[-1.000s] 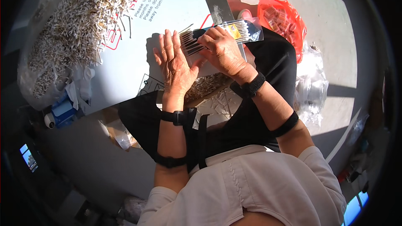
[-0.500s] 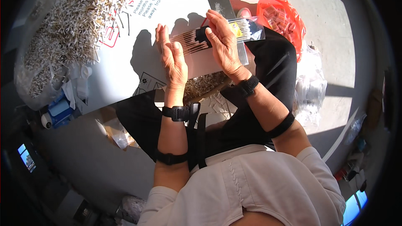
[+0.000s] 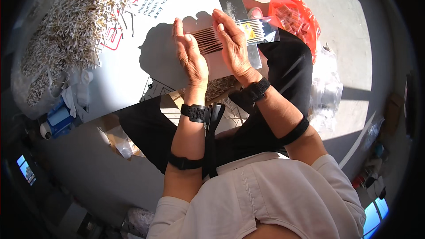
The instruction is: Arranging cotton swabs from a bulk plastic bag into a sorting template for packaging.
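A row of cotton swabs lies side by side over the board's right part, between my two hands. My left hand stands on edge at the row's left end, fingers stretched out and palm toward the swabs. Held flat, my right hand lies across the row's right part and hides some of it; its fingers are straight. Past that hand, white swab tips show inside a clear plastic bag with a yellow label. How far the swabs reach into the bag under my hand is hidden.
A big heap of loose swabs in clear plastic covers the left of the white printed board. A blue and white package is at its lower left corner. On the floor at right are a red bag of small packs and clear plastic bags.
My left hand has moved right, closer to my right hand. The dark gap at the swabs' right ends has gone from view as the row shifted toward the bag.
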A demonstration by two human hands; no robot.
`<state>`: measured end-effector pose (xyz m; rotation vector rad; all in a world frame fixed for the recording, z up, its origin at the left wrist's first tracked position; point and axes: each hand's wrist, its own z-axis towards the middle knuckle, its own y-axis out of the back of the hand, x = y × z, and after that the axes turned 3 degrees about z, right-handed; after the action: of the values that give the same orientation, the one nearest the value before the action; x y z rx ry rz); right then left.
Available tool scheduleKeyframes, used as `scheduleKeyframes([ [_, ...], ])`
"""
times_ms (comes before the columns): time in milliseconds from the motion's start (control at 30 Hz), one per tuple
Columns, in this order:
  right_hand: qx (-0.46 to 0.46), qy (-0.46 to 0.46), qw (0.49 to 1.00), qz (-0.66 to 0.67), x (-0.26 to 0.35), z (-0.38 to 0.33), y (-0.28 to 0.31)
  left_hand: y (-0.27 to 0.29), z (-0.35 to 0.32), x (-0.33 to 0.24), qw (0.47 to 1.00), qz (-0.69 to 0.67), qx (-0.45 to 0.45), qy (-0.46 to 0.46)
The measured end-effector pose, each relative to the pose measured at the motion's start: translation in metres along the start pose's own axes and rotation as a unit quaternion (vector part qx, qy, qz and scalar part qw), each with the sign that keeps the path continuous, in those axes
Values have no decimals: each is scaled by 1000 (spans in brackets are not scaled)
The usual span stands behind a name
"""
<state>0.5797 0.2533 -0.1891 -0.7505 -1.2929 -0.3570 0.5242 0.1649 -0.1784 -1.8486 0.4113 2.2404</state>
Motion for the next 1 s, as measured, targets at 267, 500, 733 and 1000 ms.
scheduleKeyframes([
  [267, -39, 68, 993, -86, 24, 5, 13, 7, -1, -7, 973, 188, 88, -102],
  [500, 126, 187, 856, -465, 47, 2, 46, 13, -16, -19, 814, 507, 239, -156],
  [733, 144, 189, 839, -489, 42, -2, 46, 11, -17, -12, 795, 533, 238, -168],
  [1000, 154, 189, 830, -501, 44, 2, 44, 11, -17, -9, 797, 531, 232, -170],
])
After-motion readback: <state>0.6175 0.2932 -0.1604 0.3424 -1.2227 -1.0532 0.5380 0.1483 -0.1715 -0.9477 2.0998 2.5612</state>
